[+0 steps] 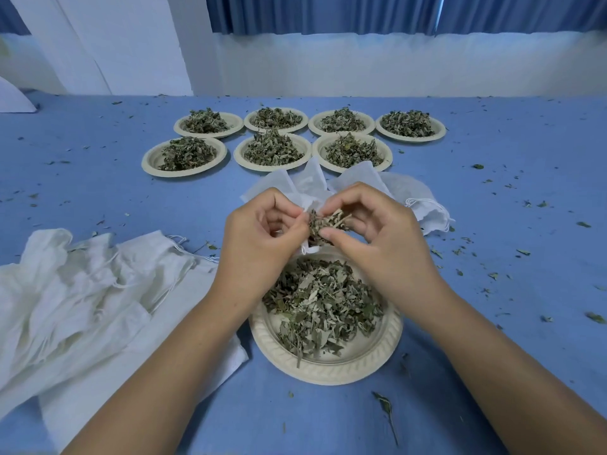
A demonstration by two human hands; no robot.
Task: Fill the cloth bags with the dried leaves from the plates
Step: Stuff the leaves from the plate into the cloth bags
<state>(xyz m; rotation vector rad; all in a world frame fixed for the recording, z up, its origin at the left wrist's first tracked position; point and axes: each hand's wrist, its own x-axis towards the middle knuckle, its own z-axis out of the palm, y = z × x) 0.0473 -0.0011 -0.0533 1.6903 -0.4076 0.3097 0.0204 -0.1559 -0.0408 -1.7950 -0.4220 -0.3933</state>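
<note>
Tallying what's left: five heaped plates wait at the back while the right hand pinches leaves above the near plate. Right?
Not five: the head view shows seven heaped plates at the back, four behind three. The right hand does pinch leaves above the near plate.

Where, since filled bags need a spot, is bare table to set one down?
Bare table right of the near plate, only leaf crumbs; also the strip between the cloth bag pile and the far plates. Crowded beyond the near plate with more bags.
</note>
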